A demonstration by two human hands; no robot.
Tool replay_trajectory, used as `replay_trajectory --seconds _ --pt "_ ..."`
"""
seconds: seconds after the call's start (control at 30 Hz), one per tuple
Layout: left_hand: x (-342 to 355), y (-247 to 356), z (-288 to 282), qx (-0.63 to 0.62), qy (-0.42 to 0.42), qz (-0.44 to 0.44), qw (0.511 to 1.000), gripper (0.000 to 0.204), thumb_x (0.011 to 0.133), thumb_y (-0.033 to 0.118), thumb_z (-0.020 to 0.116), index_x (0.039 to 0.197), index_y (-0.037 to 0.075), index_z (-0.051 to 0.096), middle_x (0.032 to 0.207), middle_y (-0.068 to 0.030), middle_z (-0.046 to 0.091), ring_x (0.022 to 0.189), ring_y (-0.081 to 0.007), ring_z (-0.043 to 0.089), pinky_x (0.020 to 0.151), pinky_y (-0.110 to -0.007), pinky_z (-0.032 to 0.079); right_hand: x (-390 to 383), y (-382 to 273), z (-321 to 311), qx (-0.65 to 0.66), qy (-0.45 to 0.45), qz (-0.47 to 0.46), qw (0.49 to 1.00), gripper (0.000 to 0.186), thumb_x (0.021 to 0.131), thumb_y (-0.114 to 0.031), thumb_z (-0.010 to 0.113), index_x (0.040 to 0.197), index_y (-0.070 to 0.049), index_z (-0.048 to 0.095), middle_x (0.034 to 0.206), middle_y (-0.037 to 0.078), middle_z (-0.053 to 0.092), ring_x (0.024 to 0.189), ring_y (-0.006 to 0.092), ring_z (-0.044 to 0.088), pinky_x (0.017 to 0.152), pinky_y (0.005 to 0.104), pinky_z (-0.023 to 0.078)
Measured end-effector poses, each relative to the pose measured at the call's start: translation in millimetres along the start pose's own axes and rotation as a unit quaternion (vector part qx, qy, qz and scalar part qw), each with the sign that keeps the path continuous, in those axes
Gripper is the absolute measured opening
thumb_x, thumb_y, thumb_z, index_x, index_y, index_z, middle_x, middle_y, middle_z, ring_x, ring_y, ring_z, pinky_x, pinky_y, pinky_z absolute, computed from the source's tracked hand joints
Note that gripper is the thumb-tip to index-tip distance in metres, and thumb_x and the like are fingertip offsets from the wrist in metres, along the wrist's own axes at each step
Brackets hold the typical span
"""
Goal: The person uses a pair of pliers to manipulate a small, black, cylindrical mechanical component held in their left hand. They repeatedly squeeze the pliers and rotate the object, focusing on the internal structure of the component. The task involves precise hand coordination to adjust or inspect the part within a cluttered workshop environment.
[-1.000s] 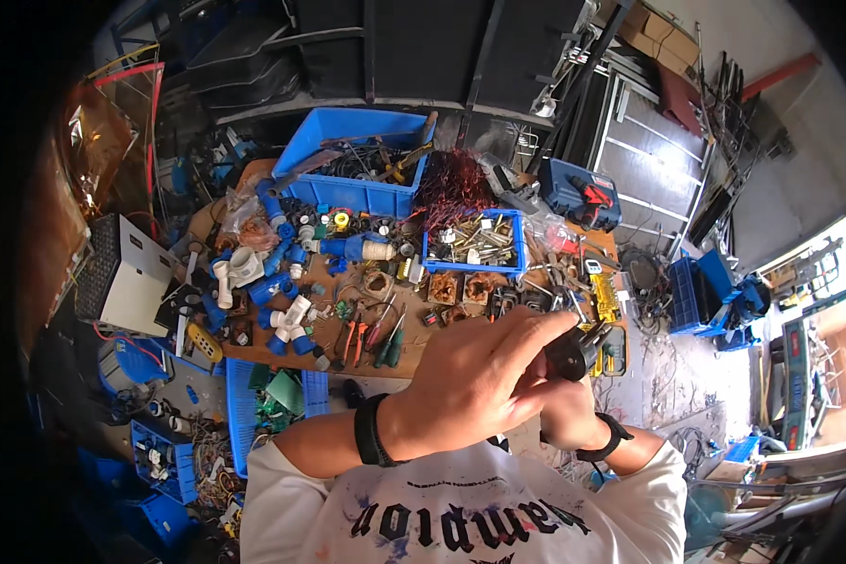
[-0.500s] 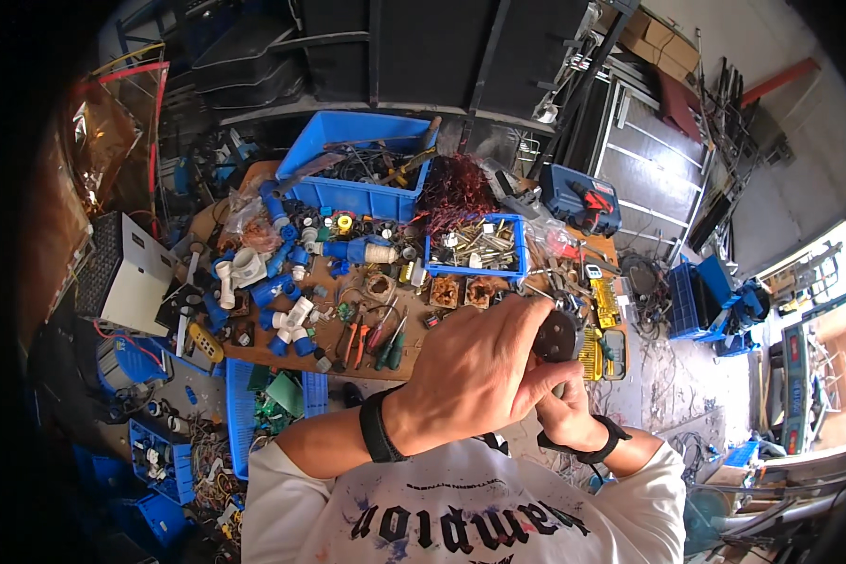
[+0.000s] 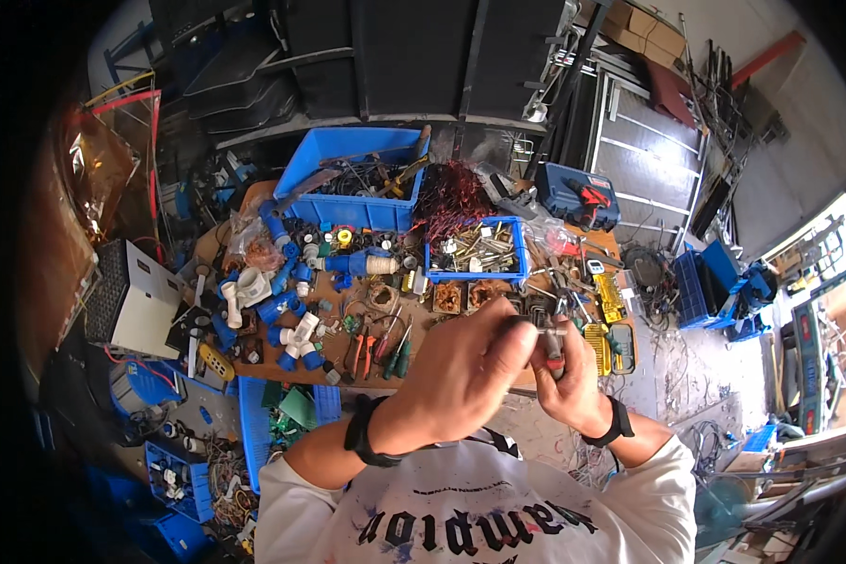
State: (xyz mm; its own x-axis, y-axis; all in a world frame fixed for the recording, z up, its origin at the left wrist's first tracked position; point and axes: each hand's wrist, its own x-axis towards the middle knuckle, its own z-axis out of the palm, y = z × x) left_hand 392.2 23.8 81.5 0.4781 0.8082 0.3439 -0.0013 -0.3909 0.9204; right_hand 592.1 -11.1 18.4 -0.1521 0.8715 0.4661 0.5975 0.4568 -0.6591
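Both my hands are close together above the table's front right part. My left hand (image 3: pixel 461 376) is closed, thumb bent over the fingers; a sliver of something dark shows by its thumb, mostly hidden. Beside it my right hand (image 3: pixel 573 381) is closed around a small grey metal tool with a red part (image 3: pixel 555 355). A metal crosspiece shows at the tool's top, between the hands; its exact kind is unclear. Behind the hands stand two small open boxes with brown contents (image 3: pixel 447 298). To their left lie orange-handled pliers (image 3: pixel 358 352) and a green-handled screwdriver (image 3: pixel 403 357).
A large blue crate (image 3: pixel 348 209) of tools stands at the back, with a blue tray (image 3: pixel 476 277) of metal pieces before it. White and blue pipe fittings (image 3: pixel 299 336) crowd the left. At right are yellow bit sets (image 3: pixel 611 299) and a blue tool case (image 3: pixel 573 193).
The round black piece with holes, visible earlier between my hands, is out of sight. My right hand has turned and risen, showing the grey and red tool. The view has shifted slightly.
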Motion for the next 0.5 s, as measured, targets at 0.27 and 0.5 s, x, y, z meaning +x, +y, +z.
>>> replay_trajectory --seconds 0.27,0.5 --pt "-3 -13 3 0.018 0.064 0.067 0.995 0.052 0.08 0.017 0.082 0.121 0.001 0.055 0.099 -0.0076 0.061 0.09 -0.013 0.064 0.075 -0.026 0.05 18 -5 -29 -0.105 -0.021 -0.024 0.994 0.037 0.064 0.008 0.065 0.097 0.0 0.05 0.085 0.017 0.053 0.079 0.0387 0.056 0.067 0.044 0.046" --pt "-2 -22 -10 0.102 -0.011 0.009 0.995 0.045 0.091 0.034 0.069 0.12 0.002 0.055 0.083 -0.0088 0.063 0.061 -0.0173 0.06 0.058 -0.029 0.047 19 -12 -48 -0.149 -0.096 -0.033 0.984 0.033 0.065 0.003 0.067 0.095 -0.001 0.053 0.085 0.014 0.053 0.079 0.036 0.056 0.067 0.0452 0.047"
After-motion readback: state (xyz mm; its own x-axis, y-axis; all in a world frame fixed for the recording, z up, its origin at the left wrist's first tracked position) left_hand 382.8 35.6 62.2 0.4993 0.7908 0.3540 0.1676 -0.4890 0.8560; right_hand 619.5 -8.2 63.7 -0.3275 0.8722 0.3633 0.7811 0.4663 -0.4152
